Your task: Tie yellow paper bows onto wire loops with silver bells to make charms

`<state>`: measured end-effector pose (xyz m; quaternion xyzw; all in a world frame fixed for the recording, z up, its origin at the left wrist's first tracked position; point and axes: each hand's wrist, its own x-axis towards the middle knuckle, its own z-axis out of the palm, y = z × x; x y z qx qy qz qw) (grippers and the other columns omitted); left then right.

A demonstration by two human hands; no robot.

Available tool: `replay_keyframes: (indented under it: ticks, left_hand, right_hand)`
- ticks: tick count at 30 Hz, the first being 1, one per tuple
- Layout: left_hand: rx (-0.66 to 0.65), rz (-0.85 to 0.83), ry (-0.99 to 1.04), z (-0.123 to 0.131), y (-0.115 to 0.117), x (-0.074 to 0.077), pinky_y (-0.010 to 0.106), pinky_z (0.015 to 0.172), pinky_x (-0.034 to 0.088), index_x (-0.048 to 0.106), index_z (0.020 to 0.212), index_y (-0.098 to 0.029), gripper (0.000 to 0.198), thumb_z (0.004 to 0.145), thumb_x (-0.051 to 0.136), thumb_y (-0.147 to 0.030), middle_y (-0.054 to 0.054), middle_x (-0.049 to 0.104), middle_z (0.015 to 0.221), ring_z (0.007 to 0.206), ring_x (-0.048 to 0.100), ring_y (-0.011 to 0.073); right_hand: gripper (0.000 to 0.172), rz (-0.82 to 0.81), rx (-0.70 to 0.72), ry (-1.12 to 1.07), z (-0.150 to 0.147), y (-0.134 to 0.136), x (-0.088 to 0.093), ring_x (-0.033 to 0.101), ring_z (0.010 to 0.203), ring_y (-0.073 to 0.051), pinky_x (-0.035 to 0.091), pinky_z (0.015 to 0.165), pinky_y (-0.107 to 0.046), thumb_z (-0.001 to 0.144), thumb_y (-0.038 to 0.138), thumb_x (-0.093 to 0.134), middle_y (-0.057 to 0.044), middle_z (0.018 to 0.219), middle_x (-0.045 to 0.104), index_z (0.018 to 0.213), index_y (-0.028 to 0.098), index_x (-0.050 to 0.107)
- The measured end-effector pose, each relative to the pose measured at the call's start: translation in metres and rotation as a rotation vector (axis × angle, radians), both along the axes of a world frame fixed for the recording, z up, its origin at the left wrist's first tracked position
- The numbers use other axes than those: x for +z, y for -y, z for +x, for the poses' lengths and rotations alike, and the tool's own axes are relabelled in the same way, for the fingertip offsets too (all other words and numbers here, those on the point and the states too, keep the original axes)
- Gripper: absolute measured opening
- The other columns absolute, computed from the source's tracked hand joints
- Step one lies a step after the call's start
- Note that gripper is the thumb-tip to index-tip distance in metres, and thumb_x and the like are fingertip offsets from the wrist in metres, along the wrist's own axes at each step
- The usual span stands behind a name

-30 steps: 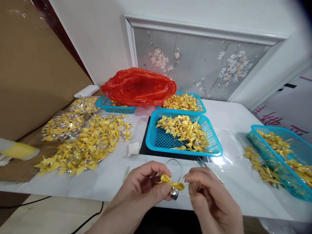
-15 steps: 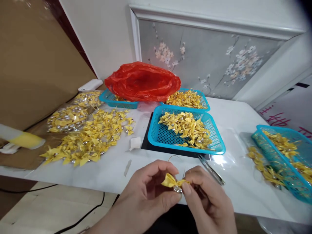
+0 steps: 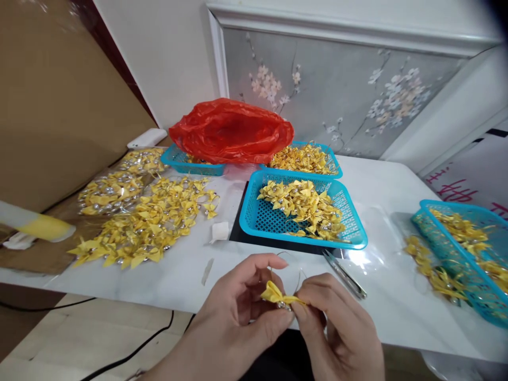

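Observation:
Between my hands, above the table's front edge, is a yellow ribbon bow with silvery beads under its middle. My left hand is closed around its left side, with the thumb below the beads. At its right end, my right hand pinches the yellow ribbon tip between thumb and forefinger. Thin wire or thread loops stick up from behind the bow. A blue basket partly filled with similar yellow bows stands just beyond my hands. Tweezers lie on the white table near my right hand.
A pile of yellow beaded bows spreads on the left, beside filled clear bags. A red plastic bag rests over the rear baskets. Another blue basket stands at the right. A cardboard sheet rises at the left.
The bow has tilted slightly and its loop looks narrower. My left forefinger has lifted a little, while both hands keep their hold. The camera view has shifted slightly.

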<state>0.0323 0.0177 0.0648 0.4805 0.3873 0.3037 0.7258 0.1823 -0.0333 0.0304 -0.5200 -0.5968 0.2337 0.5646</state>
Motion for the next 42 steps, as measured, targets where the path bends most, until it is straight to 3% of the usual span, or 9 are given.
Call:
replay_keyframes:
  ticks: [4, 9, 12, 15, 24, 32, 34, 38, 42]
  left_hand:
    - [0.021, 0.060, -0.082, 0.001, 0.000, 0.002, 0.023, 0.076, 0.052, 0.065, 0.107, -0.031, 0.029, 0.082, 0.070, -0.018, -0.002, 0.066, 0.091, 0.083, 0.062, 0.0150]
    - [0.037, 0.117, -0.200, 0.000, 0.000, 0.007, 0.025, 0.074, 0.052, 0.067, 0.100, -0.027, 0.022, 0.079, 0.073, -0.022, 0.000, 0.067, 0.092, 0.083, 0.063, 0.0170]
    - [-0.029, -0.008, -0.099, 0.000, -0.002, 0.007, 0.022, 0.068, 0.049, 0.067, 0.096, -0.025, 0.021, 0.077, 0.078, -0.025, -0.003, 0.065, 0.082, 0.075, 0.061, 0.0140]
    - [-0.082, -0.144, 0.063, -0.001, -0.004, 0.006, 0.024, 0.072, 0.049, 0.067, 0.099, -0.024, 0.032, 0.073, 0.083, -0.034, -0.002, 0.067, 0.086, 0.079, 0.064, 0.0149]
    - [-0.023, -0.112, 0.080, 0.002, -0.008, 0.005, 0.018, 0.065, 0.048, 0.072, 0.079, -0.016, 0.016, 0.084, 0.074, -0.031, -0.001, 0.067, 0.071, 0.066, 0.059, 0.0093]
    - [0.027, -0.031, 0.120, -0.001, -0.007, -0.008, 0.024, 0.073, 0.053, 0.071, 0.091, -0.025, 0.009, 0.083, 0.075, -0.025, -0.002, 0.067, 0.081, 0.075, 0.062, 0.0123]
    - [0.020, 0.044, 0.091, -0.001, -0.008, -0.008, 0.023, 0.073, 0.053, 0.073, 0.087, -0.024, 0.002, 0.085, 0.073, -0.024, -0.002, 0.066, 0.080, 0.075, 0.062, 0.0127]
    - [-0.032, 0.155, 0.077, -0.002, -0.010, -0.006, 0.021, 0.072, 0.050, 0.073, 0.077, -0.021, 0.016, 0.091, 0.065, -0.023, 0.000, 0.063, 0.078, 0.075, 0.060, 0.0124]
    - [-0.044, 0.126, 0.150, -0.003, -0.008, -0.006, 0.022, 0.073, 0.048, 0.071, 0.088, -0.022, 0.008, 0.090, 0.066, -0.027, 0.000, 0.062, 0.086, 0.079, 0.059, 0.0132]
  right_hand:
    - [0.014, -0.005, 0.003, -0.008, 0.000, 0.001, 0.001, 0.054, 0.067, -0.015, 0.040, 0.058, -0.028, 0.095, 0.015, 0.052, -0.001, 0.076, 0.053, 0.084, 0.023, 0.056]
    - [0.020, -0.121, 0.045, -0.197, -0.001, 0.001, 0.008, 0.041, 0.059, -0.011, 0.029, 0.052, -0.027, 0.098, 0.023, 0.051, 0.002, 0.070, 0.044, 0.078, 0.021, 0.054]
    - [0.026, -0.289, 0.079, -0.360, 0.001, 0.000, 0.013, 0.036, 0.057, -0.011, 0.026, 0.051, -0.027, 0.098, 0.034, 0.053, 0.004, 0.069, 0.041, 0.075, 0.021, 0.052]
    - [0.028, -0.362, 0.070, -0.442, 0.004, 0.000, 0.016, 0.036, 0.058, -0.010, 0.027, 0.052, -0.026, 0.095, 0.038, 0.056, 0.004, 0.068, 0.041, 0.073, 0.021, 0.053]
    - [0.031, -0.421, 0.126, -0.484, 0.005, 0.000, 0.013, 0.037, 0.058, -0.012, 0.028, 0.053, -0.028, 0.095, 0.043, 0.055, 0.003, 0.070, 0.044, 0.073, 0.021, 0.054]
    - [0.030, -0.367, 0.102, -0.379, 0.003, 0.000, 0.011, 0.041, 0.060, -0.012, 0.028, 0.052, -0.028, 0.098, 0.040, 0.053, 0.002, 0.072, 0.046, 0.074, 0.021, 0.056]
    - [0.029, -0.339, 0.079, -0.345, 0.002, 0.000, 0.011, 0.041, 0.060, -0.011, 0.028, 0.052, -0.027, 0.098, 0.038, 0.053, 0.002, 0.072, 0.046, 0.074, 0.021, 0.056]
    - [0.024, -0.240, 0.028, -0.233, 0.000, 0.002, 0.011, 0.038, 0.056, -0.009, 0.027, 0.050, -0.026, 0.098, 0.029, 0.053, 0.004, 0.069, 0.045, 0.076, 0.021, 0.056]
    - [0.019, -0.131, -0.014, -0.134, -0.003, 0.002, 0.010, 0.041, 0.058, -0.010, 0.029, 0.051, -0.026, 0.097, 0.021, 0.053, 0.004, 0.069, 0.047, 0.078, 0.022, 0.057]
